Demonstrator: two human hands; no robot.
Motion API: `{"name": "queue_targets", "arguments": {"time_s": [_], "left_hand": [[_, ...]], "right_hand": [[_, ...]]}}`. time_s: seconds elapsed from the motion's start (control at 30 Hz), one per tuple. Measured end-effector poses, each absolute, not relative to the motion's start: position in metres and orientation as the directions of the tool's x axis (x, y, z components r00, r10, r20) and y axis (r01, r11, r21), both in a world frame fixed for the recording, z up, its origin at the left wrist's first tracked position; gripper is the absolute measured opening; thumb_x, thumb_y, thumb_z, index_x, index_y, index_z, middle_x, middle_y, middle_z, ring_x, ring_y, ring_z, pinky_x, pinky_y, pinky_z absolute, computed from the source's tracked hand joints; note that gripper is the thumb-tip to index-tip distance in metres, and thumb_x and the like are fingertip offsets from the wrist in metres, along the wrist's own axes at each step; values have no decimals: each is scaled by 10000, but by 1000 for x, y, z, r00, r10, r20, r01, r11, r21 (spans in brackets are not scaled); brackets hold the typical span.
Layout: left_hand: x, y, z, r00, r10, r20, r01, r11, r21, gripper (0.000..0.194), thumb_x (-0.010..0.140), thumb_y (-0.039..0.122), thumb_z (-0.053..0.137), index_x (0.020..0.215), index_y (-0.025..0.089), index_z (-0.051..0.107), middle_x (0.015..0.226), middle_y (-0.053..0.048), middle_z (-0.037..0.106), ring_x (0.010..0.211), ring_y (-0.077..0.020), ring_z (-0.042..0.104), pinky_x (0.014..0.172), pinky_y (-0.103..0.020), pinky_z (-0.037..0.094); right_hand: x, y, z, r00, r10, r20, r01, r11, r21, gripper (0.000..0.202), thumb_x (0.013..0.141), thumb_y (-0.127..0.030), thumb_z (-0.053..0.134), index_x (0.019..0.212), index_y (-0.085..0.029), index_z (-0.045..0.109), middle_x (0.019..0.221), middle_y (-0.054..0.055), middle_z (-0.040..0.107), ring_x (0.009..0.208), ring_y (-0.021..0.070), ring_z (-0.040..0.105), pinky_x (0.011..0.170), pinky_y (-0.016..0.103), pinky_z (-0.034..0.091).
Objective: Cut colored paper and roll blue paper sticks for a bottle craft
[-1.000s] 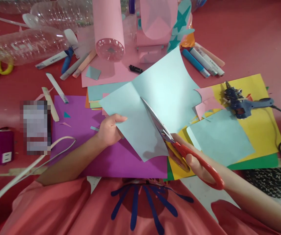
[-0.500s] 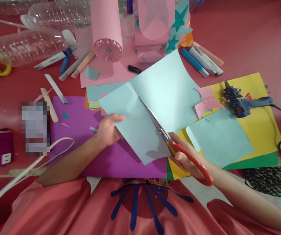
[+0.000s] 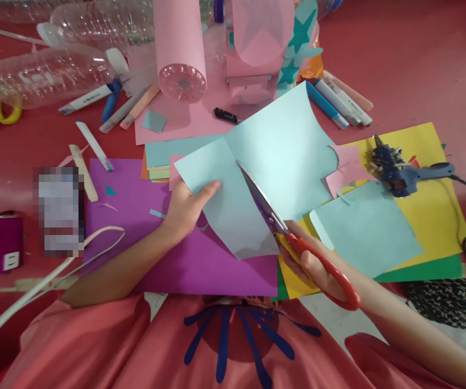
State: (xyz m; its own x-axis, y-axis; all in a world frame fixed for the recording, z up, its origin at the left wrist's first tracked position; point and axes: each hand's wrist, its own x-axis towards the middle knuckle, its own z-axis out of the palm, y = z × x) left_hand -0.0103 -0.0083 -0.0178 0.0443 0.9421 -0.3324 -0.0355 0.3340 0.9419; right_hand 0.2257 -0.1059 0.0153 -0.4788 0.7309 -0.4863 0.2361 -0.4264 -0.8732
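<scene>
A sheet of light blue paper (image 3: 281, 146) is held up over the table, partly cut from its near edge. My left hand (image 3: 186, 208) pinches the paper's left part, thumb on top and fingers underneath. My right hand (image 3: 308, 262) is closed round the handles of a pair of scissors (image 3: 271, 219) with red and yellow grips. The blades lie along the slit in the paper, their tips pointing away from me and to the left. Beneath the left hand lies a purple sheet (image 3: 233, 278) with small paper scraps.
A blue glue gun (image 3: 403, 175) lies on a yellow sheet (image 3: 439, 205) at right, beside another light blue piece (image 3: 371, 232). Markers (image 3: 334, 102), plastic bottles (image 3: 54, 75) and a pink-wrapped bottle (image 3: 180, 43) are farther back. A phone (image 3: 60, 210) and white cable (image 3: 34, 286) are left.
My left hand and the paper have shifted slightly right and up, and the thumb lies farther over the sheet. The scissors have moved slightly right with the paper.
</scene>
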Motion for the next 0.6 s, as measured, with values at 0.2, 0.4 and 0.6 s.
{"name": "queue_targets", "arguments": {"time_s": [0.2,0.4,0.6], "left_hand": [[-10,-17,-8,48,968,-248,88,243,966,193,749,371,745,875,229,713,841,0,723,840,-209,643,774,-326,508],[-3,-22,2,38,961,-272,67,270,961,176,693,318,760,835,240,691,844,-18,736,872,-248,667,798,-376,536],[-3,-21,2,31,959,-282,58,280,958,192,678,301,752,848,238,688,874,-32,735,905,-268,674,824,-390,535]], "right_hand": [[227,-110,10,-485,730,-481,179,-456,-872,552,834,-790,354,912,-246,406,699,-33,383,542,103,293,432,243,279],[222,-110,6,-457,766,-453,141,-440,-887,597,836,-809,282,987,-259,456,804,9,449,645,136,410,534,263,392],[217,-109,9,-441,779,-446,205,-396,-895,576,865,-784,242,988,-255,432,728,-20,371,575,122,339,485,263,349]]}}
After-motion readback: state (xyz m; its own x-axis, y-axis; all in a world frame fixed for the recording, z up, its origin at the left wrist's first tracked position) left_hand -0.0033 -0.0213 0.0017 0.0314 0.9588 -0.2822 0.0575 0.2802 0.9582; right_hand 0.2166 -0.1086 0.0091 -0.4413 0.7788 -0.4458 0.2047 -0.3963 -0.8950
